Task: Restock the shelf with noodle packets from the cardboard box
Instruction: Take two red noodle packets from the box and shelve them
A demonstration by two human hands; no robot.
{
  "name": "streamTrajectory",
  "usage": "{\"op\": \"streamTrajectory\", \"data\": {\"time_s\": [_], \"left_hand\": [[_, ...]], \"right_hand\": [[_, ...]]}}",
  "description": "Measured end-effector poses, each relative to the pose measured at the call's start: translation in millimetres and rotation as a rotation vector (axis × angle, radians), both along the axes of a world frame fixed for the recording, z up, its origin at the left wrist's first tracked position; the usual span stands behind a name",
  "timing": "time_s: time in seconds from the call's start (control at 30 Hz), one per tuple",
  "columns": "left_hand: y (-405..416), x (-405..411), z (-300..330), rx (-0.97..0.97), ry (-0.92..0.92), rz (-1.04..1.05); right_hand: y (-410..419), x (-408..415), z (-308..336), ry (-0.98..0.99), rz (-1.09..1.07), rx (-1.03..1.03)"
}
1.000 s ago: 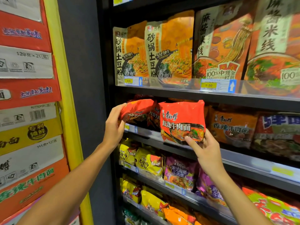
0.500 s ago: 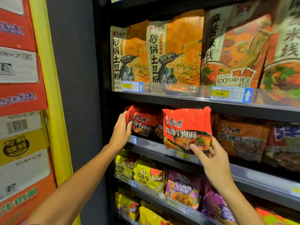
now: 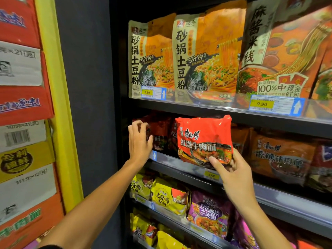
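The right hand (image 3: pixel 233 175) had its grip clamped on the lower right corner of a bright red noodle packet (image 3: pixel 203 139), thumb across the front and fingers behind. The packet stood upright and a little tilted, held in front of the second shelf (image 3: pixel 188 168) and not yet resting among the stock there; its top edge reached up near the shelf above.

The left hand (image 3: pixel 139 141) was at the left end of the same shelf, its fingers loosely bent and apart, holding nothing. Its fingertips were at the dark red packets (image 3: pixel 159 133) already stacked there; I could not tell whether they touched.

Tall orange noodle bags (image 3: pixel 206 56) stood in a row on the shelf above, behind yellow price tags (image 3: pixel 261 104). Below, yellow packets (image 3: pixel 167 196) and a purple packet (image 3: pixel 208 211) filled the lower shelves. To the left, printed cartons (image 3: pixel 23 123) were stacked behind a yellow frame (image 3: pixel 57 105).
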State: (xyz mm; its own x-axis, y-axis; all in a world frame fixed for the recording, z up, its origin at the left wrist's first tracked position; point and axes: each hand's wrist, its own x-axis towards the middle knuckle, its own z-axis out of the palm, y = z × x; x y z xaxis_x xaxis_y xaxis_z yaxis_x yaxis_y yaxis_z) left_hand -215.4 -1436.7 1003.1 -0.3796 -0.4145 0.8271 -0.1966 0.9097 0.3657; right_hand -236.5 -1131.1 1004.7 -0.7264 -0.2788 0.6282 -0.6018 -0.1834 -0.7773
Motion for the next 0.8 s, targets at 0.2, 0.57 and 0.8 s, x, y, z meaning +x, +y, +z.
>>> {"op": "streamTrajectory", "data": {"time_s": [0.2, 0.57, 0.8], "left_hand": [[7.3, 3.9, -15.5, -0.044, -0.271, -0.074], [11.4, 6.3, -6.2, 0.035, -0.451, -0.132], [28.5, 2.8, 3.1, 0.159, -0.522, -0.079]], "right_hand": [[-24.3, -12.6, 7.6, 0.009, -0.014, 0.037], [-73.0, -40.0, 24.4, 0.090, -0.208, 0.281], [-78.0, -50.4, 31.7, 0.128, -0.223, 0.731]]}}
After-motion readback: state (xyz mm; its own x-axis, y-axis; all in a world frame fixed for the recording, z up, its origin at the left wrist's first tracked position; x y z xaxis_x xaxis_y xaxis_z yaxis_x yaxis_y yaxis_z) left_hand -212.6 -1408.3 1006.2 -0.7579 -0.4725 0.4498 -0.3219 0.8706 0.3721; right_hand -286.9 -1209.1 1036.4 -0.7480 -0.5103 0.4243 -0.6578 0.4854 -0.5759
